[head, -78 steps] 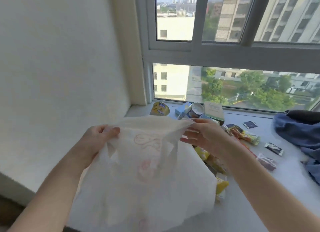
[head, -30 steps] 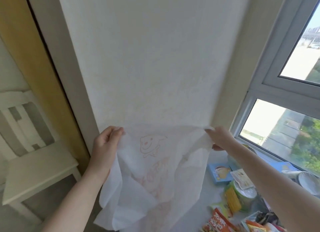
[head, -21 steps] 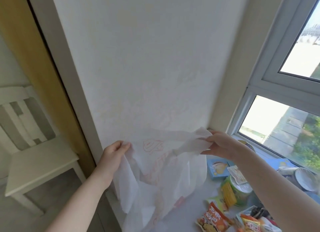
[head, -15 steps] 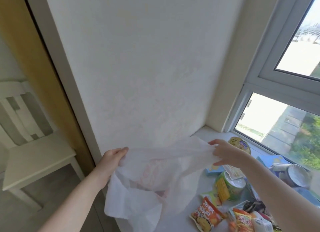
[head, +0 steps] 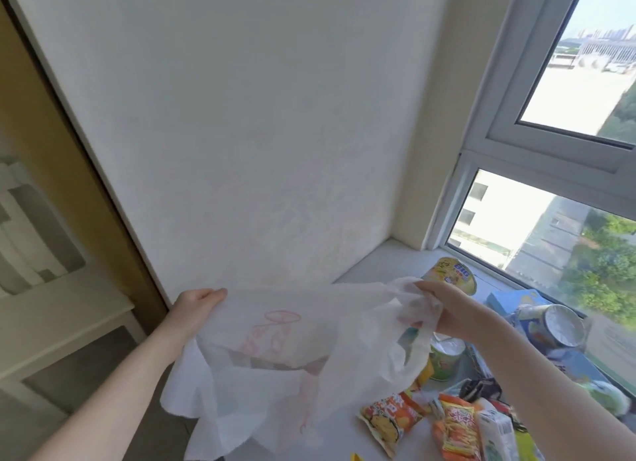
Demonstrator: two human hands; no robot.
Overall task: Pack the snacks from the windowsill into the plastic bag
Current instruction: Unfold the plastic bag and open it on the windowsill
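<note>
Opening the plastic bag (head: 292,364) over the windowsill (head: 373,264) edge. Pinching one rim with the left hand (head: 196,307), clutching the bunched handle with the right hand (head: 447,311), fingers (head: 215,292) clenched on film. No packing yet, seemingly. Next: spreading the mouth wide, then freeing a hand for the snacks (head: 392,416) just beside.

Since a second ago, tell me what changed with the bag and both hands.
The plastic bag, held spread high against the wall a second ago, has come down toward the windowsill. The right hand has bunched its edge of the bag into its fingers instead of pulling it taut. The left hand holds its edge as before, and the snack packets still lie on the windowsill.
</note>
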